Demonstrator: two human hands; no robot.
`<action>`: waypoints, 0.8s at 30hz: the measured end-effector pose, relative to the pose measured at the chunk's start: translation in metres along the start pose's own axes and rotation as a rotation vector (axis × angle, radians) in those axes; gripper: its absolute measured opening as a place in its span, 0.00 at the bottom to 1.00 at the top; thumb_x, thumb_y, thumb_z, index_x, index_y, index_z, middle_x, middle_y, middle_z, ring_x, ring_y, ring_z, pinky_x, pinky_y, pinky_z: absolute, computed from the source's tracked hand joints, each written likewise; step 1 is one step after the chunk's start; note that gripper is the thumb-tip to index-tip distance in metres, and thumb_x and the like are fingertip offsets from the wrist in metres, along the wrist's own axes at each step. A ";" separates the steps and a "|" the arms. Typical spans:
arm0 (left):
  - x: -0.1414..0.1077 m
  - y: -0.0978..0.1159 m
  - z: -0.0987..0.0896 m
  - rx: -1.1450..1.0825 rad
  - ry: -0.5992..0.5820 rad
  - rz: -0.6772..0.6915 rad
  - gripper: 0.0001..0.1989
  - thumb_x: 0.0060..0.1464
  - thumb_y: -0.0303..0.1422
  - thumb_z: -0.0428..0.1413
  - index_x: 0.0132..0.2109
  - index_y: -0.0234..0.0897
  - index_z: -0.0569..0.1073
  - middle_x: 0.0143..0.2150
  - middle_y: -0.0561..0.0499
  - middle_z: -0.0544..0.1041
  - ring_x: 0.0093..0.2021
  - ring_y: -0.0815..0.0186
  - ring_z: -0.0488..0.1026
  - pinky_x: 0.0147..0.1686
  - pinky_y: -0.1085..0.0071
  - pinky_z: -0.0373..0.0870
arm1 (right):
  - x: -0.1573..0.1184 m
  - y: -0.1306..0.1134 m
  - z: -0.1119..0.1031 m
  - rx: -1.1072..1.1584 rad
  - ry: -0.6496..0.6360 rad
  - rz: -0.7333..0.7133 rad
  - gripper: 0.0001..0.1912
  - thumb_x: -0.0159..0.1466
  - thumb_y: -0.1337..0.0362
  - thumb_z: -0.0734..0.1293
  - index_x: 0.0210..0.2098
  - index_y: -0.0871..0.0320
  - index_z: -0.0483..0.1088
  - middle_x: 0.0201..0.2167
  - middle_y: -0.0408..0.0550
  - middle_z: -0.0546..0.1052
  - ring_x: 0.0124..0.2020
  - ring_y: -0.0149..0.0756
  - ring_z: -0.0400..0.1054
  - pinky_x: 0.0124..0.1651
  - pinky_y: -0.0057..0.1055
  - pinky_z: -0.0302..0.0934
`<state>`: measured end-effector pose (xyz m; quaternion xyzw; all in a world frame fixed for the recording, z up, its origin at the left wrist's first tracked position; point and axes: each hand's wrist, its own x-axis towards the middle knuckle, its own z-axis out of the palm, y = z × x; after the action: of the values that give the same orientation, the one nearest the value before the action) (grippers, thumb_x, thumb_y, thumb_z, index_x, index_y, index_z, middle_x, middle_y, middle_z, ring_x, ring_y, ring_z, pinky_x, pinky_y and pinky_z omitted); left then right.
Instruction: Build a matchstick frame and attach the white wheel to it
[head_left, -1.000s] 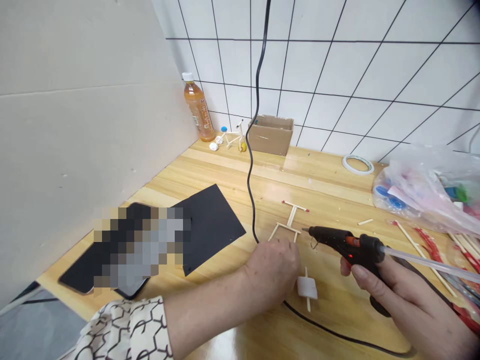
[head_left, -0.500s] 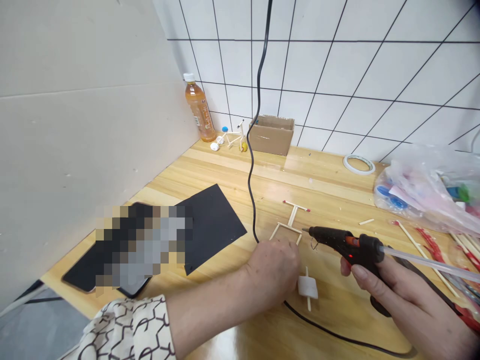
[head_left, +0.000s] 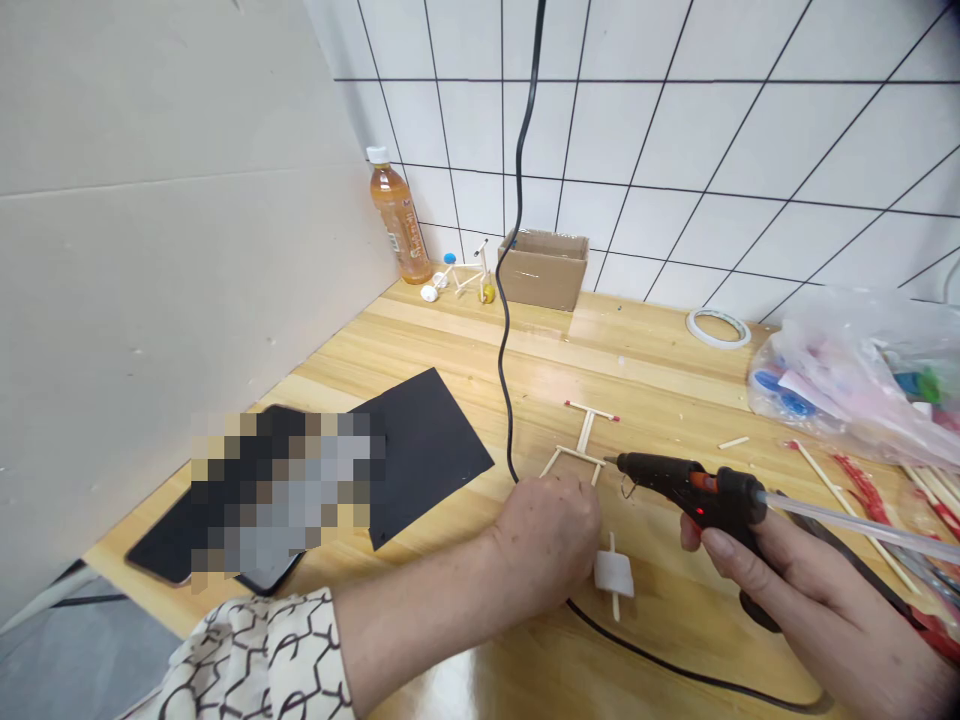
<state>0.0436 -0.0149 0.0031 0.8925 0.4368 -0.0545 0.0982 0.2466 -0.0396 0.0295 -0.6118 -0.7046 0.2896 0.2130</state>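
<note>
Right now my right hand (head_left: 806, 625) is wrapped firmly round a black hot glue gun (head_left: 675, 485), nozzle just beside the stick frame (head_left: 583, 440) on the wooden desk (head_left: 660, 345); my curled left hand (head_left: 544, 540) sits at the frame's near end, grip impossible to tell.

Hot glue gun (head_left: 694, 490) gripped in right hand (head_left: 817, 610), nozzle at 3 o'clock of wooden stick frame (head_left: 581, 440); left hand (head_left: 544, 540) placed against frame at 6 o'clock.

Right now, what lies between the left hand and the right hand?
Head view: a white piece on a wooden stick, lying on the tabletop.
</note>
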 end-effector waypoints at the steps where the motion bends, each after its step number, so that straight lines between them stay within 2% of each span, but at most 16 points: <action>1: 0.000 0.000 0.000 -0.003 -0.001 0.001 0.05 0.50 0.23 0.48 0.30 0.30 0.69 0.30 0.44 0.71 0.33 0.58 0.71 0.25 0.68 0.69 | 0.000 -0.001 0.000 0.002 -0.001 -0.002 0.17 0.60 0.50 0.61 0.40 0.52 0.72 0.32 0.43 0.77 0.35 0.41 0.72 0.35 0.29 0.68; 6: 0.000 0.000 0.000 0.003 0.007 0.010 0.05 0.51 0.23 0.48 0.32 0.30 0.69 0.30 0.45 0.70 0.33 0.58 0.71 0.25 0.68 0.68 | 0.002 -0.008 -0.002 0.013 0.027 -0.019 0.16 0.59 0.50 0.60 0.38 0.52 0.72 0.29 0.43 0.77 0.31 0.40 0.72 0.34 0.29 0.68; 10: 0.000 0.000 0.003 -0.009 0.011 -0.001 0.06 0.50 0.22 0.48 0.32 0.30 0.69 0.30 0.44 0.71 0.33 0.58 0.71 0.25 0.67 0.68 | 0.002 -0.007 -0.002 0.004 0.025 -0.018 0.17 0.59 0.49 0.60 0.37 0.53 0.72 0.30 0.44 0.78 0.33 0.41 0.72 0.34 0.30 0.69; 16: -0.002 -0.001 0.002 -0.015 0.021 0.013 0.06 0.50 0.23 0.47 0.33 0.31 0.68 0.31 0.45 0.70 0.33 0.57 0.71 0.25 0.66 0.68 | 0.001 -0.003 0.000 0.028 0.007 -0.004 0.17 0.59 0.50 0.61 0.40 0.53 0.71 0.34 0.45 0.78 0.38 0.42 0.72 0.36 0.29 0.69; 21: -0.004 -0.001 -0.006 -0.023 -0.006 0.020 0.06 0.51 0.24 0.47 0.34 0.31 0.68 0.32 0.45 0.70 0.34 0.57 0.71 0.25 0.66 0.68 | 0.002 -0.005 0.000 0.036 0.008 0.003 0.16 0.59 0.50 0.60 0.32 0.53 0.71 0.28 0.45 0.76 0.36 0.43 0.72 0.31 0.29 0.68; 24: -0.006 -0.002 -0.007 0.008 0.018 0.050 0.06 0.52 0.25 0.46 0.33 0.32 0.68 0.32 0.45 0.71 0.33 0.58 0.70 0.24 0.67 0.67 | 0.002 -0.006 -0.001 0.060 0.013 0.010 0.15 0.59 0.50 0.61 0.34 0.53 0.72 0.28 0.45 0.76 0.36 0.42 0.71 0.32 0.28 0.68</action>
<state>0.0385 -0.0173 0.0110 0.9040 0.4150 -0.0459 0.0919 0.2423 -0.0381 0.0342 -0.6105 -0.6910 0.3078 0.2345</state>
